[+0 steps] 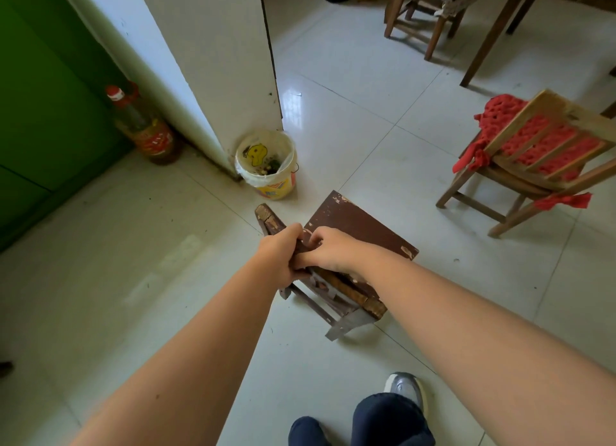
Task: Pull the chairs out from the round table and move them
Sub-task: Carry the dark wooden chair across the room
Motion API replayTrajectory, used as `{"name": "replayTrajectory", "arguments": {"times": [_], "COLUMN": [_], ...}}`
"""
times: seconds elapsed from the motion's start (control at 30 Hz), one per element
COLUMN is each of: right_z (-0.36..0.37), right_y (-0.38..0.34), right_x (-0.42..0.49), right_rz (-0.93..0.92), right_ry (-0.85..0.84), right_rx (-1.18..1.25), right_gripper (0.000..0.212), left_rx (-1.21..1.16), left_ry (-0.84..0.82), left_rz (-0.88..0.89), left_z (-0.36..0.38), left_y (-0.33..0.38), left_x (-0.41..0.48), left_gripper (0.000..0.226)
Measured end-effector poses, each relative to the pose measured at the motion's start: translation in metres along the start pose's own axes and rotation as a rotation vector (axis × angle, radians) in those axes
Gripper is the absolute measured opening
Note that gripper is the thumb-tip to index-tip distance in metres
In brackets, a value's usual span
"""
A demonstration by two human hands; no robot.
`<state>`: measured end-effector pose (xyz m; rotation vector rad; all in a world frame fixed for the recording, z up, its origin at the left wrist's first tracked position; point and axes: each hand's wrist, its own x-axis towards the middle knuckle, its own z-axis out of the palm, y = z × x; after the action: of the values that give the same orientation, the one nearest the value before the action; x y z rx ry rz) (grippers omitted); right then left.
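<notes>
Dark brown chair (360, 225), its paint chipped at the corners, sits on the pale tiled floor (133, 262) just in front of us. Its back is toward us and its seat faces away to the right. The top rail of the back runs slantwise from far left to near right. Our left hand (283, 255) and right hand (330, 249) sit side by side at the far end of that rail, the fingers of each curled round it. We cannot tell whether every leg touches the floor.

Just beyond the rail's far end stands a small bucket (266, 165), lined with a bag bearing a yellow smiley face, against the corner of a white wall (206, 62). The print on the bucket's yellow label is too small to read. So is the red label on the red-capped bottle (143, 129) by the green panel (50, 112).

Bare tile lies open to the left and near our shoe (403, 389). A pale wooden chair with a red cushion (533, 152) stands well apart on the right. Farther off are a white-cushioned chair (433, 9) and a table's legs (493, 35).
</notes>
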<state>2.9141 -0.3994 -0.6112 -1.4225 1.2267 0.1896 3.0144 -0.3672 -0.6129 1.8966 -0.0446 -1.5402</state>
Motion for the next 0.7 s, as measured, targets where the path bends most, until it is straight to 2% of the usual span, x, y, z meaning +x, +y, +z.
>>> {"name": "replayTrajectory", "arguments": {"times": [0.13, 0.27, 0.33, 0.5, 0.6, 0.7], "right_z": [0.023, 0.046, 0.056, 0.069, 0.069, 0.069], "right_y": [0.002, 0.005, 0.006, 0.004, -0.001, -0.005], "right_x": [0.001, 0.002, 0.003, 0.005, 0.004, 0.002], "right_rz": [-0.009, 0.017, 0.026, 0.076, 0.091, 0.135], "right_ry": [-0.020, -0.077, -0.099, -0.149, -0.171, -0.182], "right_rx": [-0.015, 0.007, 0.019, 0.015, 0.008, -0.029], "right_gripper": [0.040, 0.037, 0.038, 0.047, 0.045, 0.058], "left_rx": [-0.007, 0.001, 0.003, -0.025, -0.049, -0.050], "left_ry": [0.024, 0.089, 0.098, 0.089, 0.070, 0.063], "left_rz": [-0.007, -0.040, -0.060, -0.085, -0.083, -0.099], "left_z": [-0.017, -0.033, -0.039, -0.051, -0.052, -0.053], "left_y": [-0.017, -0.033, -0.039, -0.047, -0.047, -0.047], "left_x": [0.001, 0.002, 0.001, 0.000, 0.001, 0.000], "left_gripper": [0.015, 0.013, 0.003, 0.009, 0.010, 0.011]}}
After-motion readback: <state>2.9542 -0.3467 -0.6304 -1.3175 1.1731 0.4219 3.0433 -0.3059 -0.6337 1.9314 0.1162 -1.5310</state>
